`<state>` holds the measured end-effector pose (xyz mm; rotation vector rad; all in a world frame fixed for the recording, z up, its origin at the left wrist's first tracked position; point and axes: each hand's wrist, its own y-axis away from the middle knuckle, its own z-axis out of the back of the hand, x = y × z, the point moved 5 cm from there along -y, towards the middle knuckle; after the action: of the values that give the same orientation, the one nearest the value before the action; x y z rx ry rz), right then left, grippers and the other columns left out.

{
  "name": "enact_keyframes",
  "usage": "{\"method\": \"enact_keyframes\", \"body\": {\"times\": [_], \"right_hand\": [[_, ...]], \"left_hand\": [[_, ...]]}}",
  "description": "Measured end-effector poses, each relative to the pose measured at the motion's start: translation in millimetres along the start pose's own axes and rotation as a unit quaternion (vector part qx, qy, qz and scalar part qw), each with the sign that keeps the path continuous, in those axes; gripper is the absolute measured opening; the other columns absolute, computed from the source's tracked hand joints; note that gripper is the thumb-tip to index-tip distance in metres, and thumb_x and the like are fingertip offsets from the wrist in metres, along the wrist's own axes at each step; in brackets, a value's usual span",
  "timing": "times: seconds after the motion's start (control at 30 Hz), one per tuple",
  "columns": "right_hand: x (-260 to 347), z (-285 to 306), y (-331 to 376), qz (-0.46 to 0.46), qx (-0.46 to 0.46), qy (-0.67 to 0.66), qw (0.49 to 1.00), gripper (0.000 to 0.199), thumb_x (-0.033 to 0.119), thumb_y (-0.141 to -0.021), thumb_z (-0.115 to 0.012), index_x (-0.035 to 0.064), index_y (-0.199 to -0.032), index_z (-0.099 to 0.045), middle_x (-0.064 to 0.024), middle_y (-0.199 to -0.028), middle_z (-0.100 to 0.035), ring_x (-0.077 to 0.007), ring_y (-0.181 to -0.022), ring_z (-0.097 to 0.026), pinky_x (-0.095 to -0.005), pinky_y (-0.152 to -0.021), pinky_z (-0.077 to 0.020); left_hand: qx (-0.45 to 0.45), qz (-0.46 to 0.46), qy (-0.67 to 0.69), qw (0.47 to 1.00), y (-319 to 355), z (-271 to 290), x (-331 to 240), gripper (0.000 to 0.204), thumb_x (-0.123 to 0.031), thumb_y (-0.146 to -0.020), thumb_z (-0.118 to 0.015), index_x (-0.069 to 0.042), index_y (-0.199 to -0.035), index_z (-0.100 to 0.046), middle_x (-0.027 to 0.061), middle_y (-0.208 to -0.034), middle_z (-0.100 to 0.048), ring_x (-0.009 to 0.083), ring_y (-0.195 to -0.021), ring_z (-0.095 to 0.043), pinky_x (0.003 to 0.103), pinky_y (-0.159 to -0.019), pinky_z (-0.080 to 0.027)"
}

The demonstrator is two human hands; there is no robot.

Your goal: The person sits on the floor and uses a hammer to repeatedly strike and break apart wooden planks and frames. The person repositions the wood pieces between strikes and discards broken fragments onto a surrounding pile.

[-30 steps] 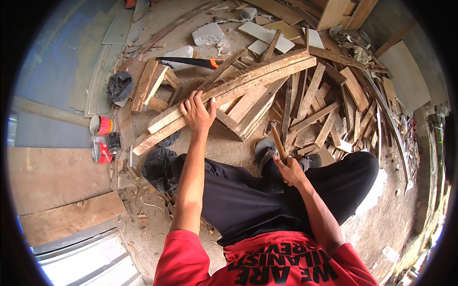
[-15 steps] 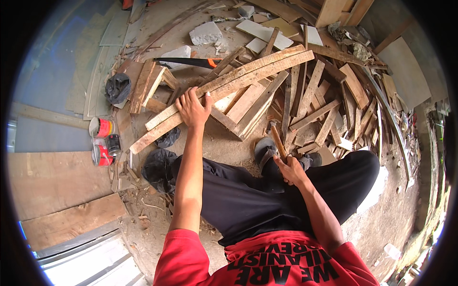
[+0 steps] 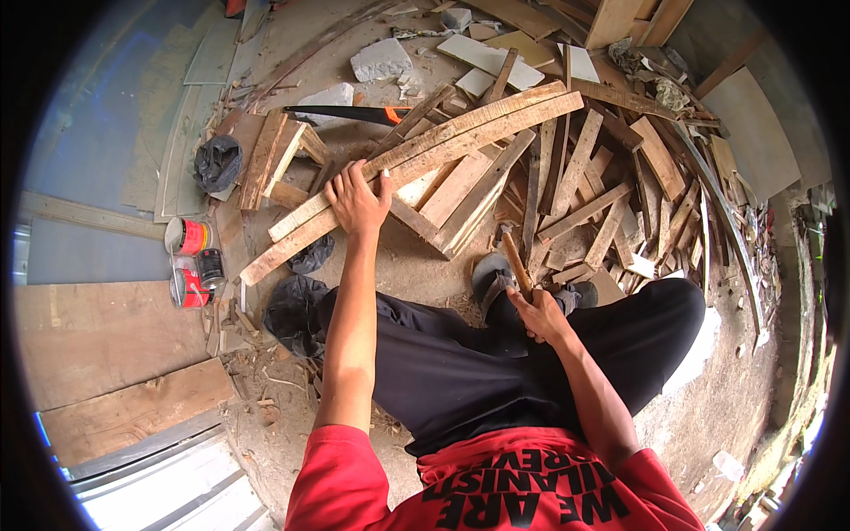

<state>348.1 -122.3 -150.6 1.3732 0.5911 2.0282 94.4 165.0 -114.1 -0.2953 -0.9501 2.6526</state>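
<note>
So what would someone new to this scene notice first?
Probably the two long wooden battens slanting across the middle, with the left hand laid over them. To the right sprawls a heap of scrap wood. The orange-handled saw just beyond the battens and the red tins at far left also stand out.

– What is the left hand (image 3: 358, 205) on?
– Two long planks (image 3: 487, 136), lying side by side, slanting from near left to far right
– And the right hand (image 3: 541, 317)?
– It's wrapped around a wooden stick (image 3: 516, 262), close to the black trousers (image 3: 469, 367); the stick's other end points away to the far side
– What lies around the planks?
– An orange-handled saw (image 3: 341, 113) on the far side, scrap wood (image 3: 575, 168) heaped to the right, and tins (image 3: 189, 236) to the left
</note>
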Motion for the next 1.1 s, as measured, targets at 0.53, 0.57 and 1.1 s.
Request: {"method": "enact_keyframes", "body": {"times": [0.53,0.57,1.1], "right_hand": [[-5,-1,-1,-0.013,-0.001,0.001,1.000,0.059,0.058,-0.097,-0.057,0.0040,-0.074,-0.049,-0.0025,-0.055,-0.048,-0.0124,-0.044,-0.051,-0.0296,-0.036,-0.0398],[-6,-1,-1,-0.012,0.003,0.003,1.000,0.059,0.058,-0.097,-0.057,0.0041,-0.074,-0.048,-0.0025,-0.056,-0.048,-0.0124,-0.044,-0.052,-0.0296,-0.036,-0.0396],[-7,-2,-11,-0.017,0.000,0.004,1.000,0.058,0.056,-0.098,-0.057,0.0046,-0.072,-0.046,-0.0023,-0.053,-0.047,-0.0128,-0.042,-0.051,-0.0301,-0.035,-0.0396]], "left_hand": [[0.004,-0.005,0.014,1.000,-4,-7,2,0.045,-0.043,-0.093,-0.058,-0.005,-0.116,-0.060,0.0144,-0.110,-0.065,0.0324,-0.106,-0.060,0.050,-0.102,-0.036],[0.016,-0.005,0.010,1.000,-10,-13,7,0.044,-0.043,-0.093,-0.057,-0.005,-0.115,-0.060,0.0148,-0.109,-0.066,0.0329,-0.105,-0.061,0.051,-0.102,-0.036],[0.286,0.149,0.062,0.945,-58,-39,31,0.059,-0.056,-0.096,-0.047,-0.007,-0.119,-0.069,0.0236,-0.113,-0.070,0.0420,-0.110,-0.064,0.050,-0.099,-0.047]]}}
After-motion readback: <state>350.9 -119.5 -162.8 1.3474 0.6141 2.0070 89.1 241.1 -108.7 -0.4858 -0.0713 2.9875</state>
